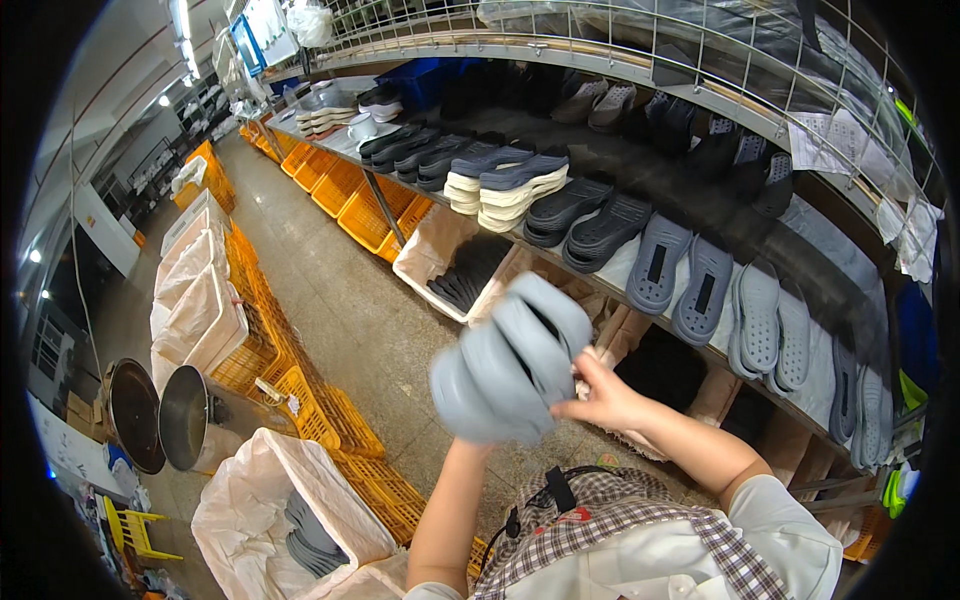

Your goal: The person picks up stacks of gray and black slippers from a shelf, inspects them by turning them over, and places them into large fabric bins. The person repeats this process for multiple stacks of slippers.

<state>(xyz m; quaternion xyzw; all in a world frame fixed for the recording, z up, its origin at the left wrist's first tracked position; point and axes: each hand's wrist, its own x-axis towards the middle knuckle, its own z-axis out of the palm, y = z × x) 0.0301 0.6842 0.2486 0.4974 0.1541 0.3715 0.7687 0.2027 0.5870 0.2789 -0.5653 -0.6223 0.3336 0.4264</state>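
A blurred bundle of blue-grey shoe soles is up in front of me, held between both hands. My left hand comes up under its lower left side, and its fingers are hidden behind the soles. My right hand grips the right edge of the bundle, thumb and fingers closed on it. Beyond, pairs of soles line the bench: grey soles with black inserts, pale grey perforated soles, black soles and cream-and-navy stacks.
A lined bin with grey soles stands at the lower left. Under the bench is a white-lined bin of dark pieces. Orange crates line both sides of the aisle. Two large metal drums stand left. Wire mesh runs above the bench.
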